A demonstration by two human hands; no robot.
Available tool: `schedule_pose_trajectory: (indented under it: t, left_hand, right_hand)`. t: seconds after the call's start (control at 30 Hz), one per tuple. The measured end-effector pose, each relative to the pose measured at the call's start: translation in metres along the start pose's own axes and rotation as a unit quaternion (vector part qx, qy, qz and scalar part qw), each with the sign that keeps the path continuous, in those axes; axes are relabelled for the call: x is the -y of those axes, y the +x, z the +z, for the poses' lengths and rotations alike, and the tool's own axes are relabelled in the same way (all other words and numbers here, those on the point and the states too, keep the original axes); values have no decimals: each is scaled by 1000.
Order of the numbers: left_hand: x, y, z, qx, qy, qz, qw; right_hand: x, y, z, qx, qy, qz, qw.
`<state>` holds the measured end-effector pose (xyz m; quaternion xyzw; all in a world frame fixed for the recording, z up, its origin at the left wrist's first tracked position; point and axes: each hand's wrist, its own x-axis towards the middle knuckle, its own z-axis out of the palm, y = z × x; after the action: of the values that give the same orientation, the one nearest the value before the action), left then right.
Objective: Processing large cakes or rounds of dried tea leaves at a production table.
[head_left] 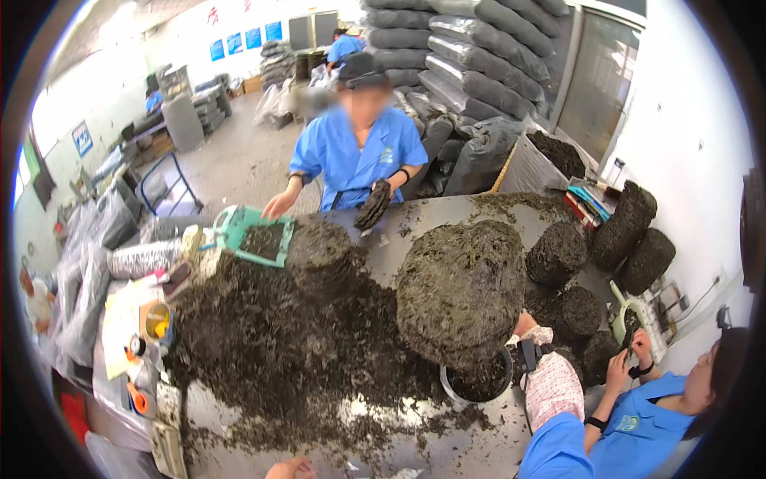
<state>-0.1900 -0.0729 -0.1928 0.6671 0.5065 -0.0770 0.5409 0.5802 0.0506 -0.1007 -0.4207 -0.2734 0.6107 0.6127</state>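
A big round cake of dark, dried, leafy flakes [461,291] is held up and tilted above a round metal-rimmed pot [509,389] with similar flakes inside. At the cake's right edge, my right hand [524,322] is closed on it, with most fingers hidden behind it. My right arm wears a pink patterned sleeve cover and a dark wrist strap. Only part of my left hand [294,468] shows at the lower edge; its fingers look loosely apart with nothing in them. Beyond it spreads a wide heap of loose dark flakes [279,343].
Across the metal table, a person in blue [359,148] touches a green scoop [231,233] and holds a dark clump. Another person [650,415] works at the right with a pale scoop [621,323]. Round stacks [556,254] stand nearby; tape and tools [144,399] lie left.
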Motion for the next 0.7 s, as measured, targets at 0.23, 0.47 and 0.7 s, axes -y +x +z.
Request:
schedule_pose_trajectory:
  t: [0.23, 0.47, 0.7]
  left_hand:
    - [-74, -92, -14, -143, 10, 24, 989]
    - [36, -187, 44, -271, -190, -77, 941]
    - [97, -196, 105, -382, 51, -35, 922]
  right_hand:
    - [-117, -149, 159, -93, -143, 37, 985]
    - [-241, -204, 266, -12, -261, 168, 951]
    - [-291, -242, 296, 107, -274, 145, 945]
